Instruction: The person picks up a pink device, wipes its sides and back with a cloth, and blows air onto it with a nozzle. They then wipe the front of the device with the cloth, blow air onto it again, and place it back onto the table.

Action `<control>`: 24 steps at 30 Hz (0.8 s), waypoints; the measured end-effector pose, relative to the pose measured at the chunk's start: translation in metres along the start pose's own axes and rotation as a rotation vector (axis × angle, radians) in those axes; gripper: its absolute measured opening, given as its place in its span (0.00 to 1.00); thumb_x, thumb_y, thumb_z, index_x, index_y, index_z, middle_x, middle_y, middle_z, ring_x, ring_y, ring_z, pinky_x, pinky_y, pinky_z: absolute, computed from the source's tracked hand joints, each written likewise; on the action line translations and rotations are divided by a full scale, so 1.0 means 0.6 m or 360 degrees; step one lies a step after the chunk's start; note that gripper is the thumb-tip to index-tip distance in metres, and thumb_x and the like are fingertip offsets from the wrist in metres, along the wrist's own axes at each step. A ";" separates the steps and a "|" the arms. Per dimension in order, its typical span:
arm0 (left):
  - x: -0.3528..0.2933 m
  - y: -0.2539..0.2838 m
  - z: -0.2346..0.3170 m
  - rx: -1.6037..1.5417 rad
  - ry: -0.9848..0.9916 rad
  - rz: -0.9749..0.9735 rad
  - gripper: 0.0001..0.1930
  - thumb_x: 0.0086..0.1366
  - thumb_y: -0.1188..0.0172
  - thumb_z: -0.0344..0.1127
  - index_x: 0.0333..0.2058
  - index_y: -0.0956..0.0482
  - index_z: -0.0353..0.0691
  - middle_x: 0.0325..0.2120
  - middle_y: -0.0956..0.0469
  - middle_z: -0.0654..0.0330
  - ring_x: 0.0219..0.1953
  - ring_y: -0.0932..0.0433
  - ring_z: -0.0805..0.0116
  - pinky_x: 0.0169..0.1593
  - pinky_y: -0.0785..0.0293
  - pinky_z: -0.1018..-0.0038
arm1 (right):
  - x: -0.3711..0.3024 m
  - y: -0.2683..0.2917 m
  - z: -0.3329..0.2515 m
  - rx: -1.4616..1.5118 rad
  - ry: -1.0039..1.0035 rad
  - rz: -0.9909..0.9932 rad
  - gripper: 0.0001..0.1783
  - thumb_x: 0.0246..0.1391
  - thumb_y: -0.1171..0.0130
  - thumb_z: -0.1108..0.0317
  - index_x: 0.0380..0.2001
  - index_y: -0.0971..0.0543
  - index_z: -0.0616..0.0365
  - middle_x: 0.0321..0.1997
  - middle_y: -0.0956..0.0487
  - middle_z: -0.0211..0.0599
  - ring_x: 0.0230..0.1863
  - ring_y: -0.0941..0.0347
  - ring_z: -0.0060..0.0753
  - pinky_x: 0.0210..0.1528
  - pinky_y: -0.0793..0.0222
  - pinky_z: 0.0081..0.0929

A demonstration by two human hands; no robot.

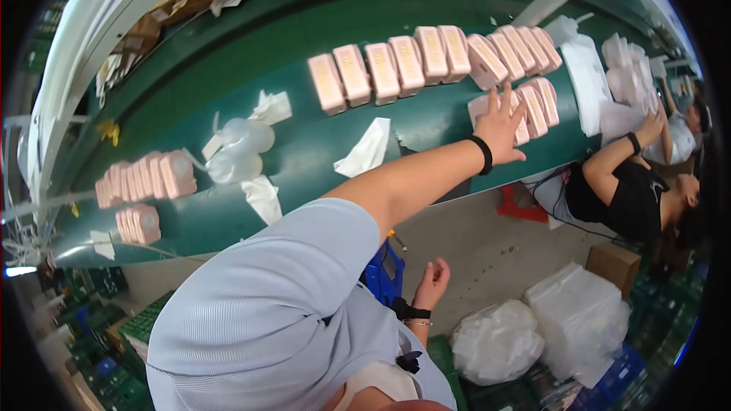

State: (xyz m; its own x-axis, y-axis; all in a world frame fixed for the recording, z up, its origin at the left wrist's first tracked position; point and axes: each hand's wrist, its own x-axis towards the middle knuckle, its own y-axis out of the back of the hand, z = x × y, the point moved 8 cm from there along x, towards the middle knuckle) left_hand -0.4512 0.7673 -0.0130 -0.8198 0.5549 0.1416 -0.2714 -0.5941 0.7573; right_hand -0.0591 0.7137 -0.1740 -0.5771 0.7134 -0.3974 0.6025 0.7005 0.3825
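My left hand (499,128) reaches across the green work surface, fingers spread over a short row of pale pink rounded cases (542,103). Its fingertips overlap the nearest case; whether they press on it I cannot tell. A black band circles that wrist. Behind the hand, a longer row of the same pink cases (382,72) stands on edge, gold marking on their faces. My right hand (432,283) hangs below the table edge by my body, fingers loosely curled and apart, with nothing visible in it.
White tissue-like sheets (365,148) and clear round plastic pieces (242,148) lie on the left half. More pink pieces (148,179) stand far left. White foam sheets (585,80) flank the right. A co-worker (628,190) sits there. Filled plastic bags (499,342) rest on the floor.
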 end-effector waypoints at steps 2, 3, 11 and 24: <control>-0.046 0.043 -0.009 -0.0241 0.0046 -0.0121 0.48 0.47 0.28 0.54 0.62 0.37 0.35 0.64 0.48 0.34 0.65 0.48 0.31 0.63 0.37 0.50 | -0.017 -0.036 0.010 -0.0004 -0.0070 -0.0274 0.24 0.57 0.39 0.73 0.57 0.31 0.59 0.53 0.27 0.35 0.41 0.30 0.21 0.42 0.31 0.21; -0.083 0.070 -0.021 -0.0300 -0.0030 -0.0091 0.44 0.49 0.29 0.52 0.60 0.35 0.35 0.63 0.46 0.36 0.65 0.45 0.33 0.62 0.35 0.53 | -0.028 -0.070 0.011 -0.0012 -0.0148 -0.0535 0.24 0.57 0.39 0.73 0.56 0.30 0.58 0.51 0.26 0.34 0.42 0.29 0.20 0.42 0.31 0.21; -0.506 0.301 -0.188 -0.0794 -0.0076 -0.0405 0.20 0.62 0.37 0.39 0.51 0.27 0.38 0.50 0.27 0.53 0.52 0.25 0.54 0.55 0.27 0.63 | -0.062 -0.266 -0.043 0.0423 -0.0279 -0.0864 0.16 0.56 0.37 0.71 0.47 0.24 0.57 0.44 0.21 0.34 0.34 0.27 0.18 0.34 0.31 0.18; -0.955 0.543 -0.484 0.0251 0.1039 0.0362 0.19 0.57 0.34 0.38 0.46 0.24 0.38 0.45 0.24 0.48 0.49 0.26 0.46 0.52 0.28 0.59 | -0.139 -0.475 -0.240 -0.0058 0.0037 -0.1192 0.11 0.57 0.38 0.65 0.41 0.26 0.54 0.35 0.23 0.29 0.27 0.27 0.20 0.23 0.32 0.19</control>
State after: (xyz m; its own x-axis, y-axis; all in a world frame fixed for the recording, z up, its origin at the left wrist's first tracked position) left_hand -0.2165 0.0867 -0.0327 -0.9957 -0.0644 -0.0666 -0.0219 -0.5349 0.8447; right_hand -0.2623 0.4573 -0.1302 -0.8374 0.0457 -0.5447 0.0258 0.9987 0.0440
